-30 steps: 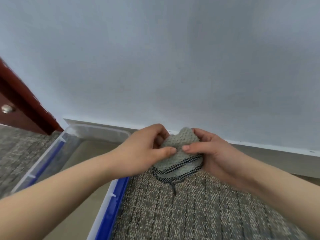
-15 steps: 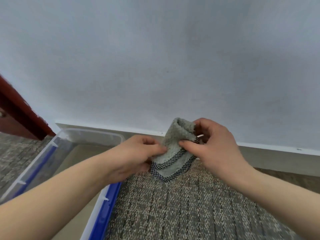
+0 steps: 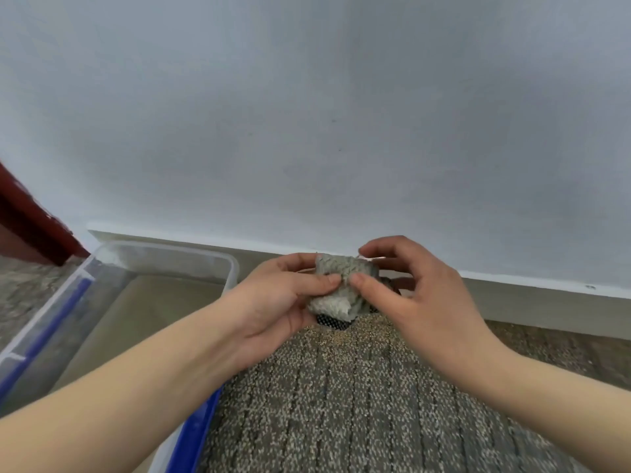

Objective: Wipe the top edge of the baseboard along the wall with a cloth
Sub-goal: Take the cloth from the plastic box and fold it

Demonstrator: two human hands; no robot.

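A small grey-green terry cloth [image 3: 341, 288] with a dark checked border is bunched between both hands, a little above the carpet and just in front of the baseboard [image 3: 532, 302]. My left hand [image 3: 276, 302] grips the cloth's left side with thumb on top. My right hand [image 3: 409, 295] pinches its right side between thumb and fingers. The baseboard is a beige strip with a pale top edge, running along the foot of the light grey wall [image 3: 324, 124]. Part of it is hidden behind the hands and cloth.
A clear plastic storage bin [image 3: 232, 271] with blue trim stands on the left against the baseboard. A dark red door frame [image 3: 30, 227] is at the far left. Grey patterned carpet [image 3: 358, 404] covers the floor below the hands.
The cloth has been folded smaller and bunched tighter between the two hands. The checked border, earlier plain on the front, now shows only at the bottom.
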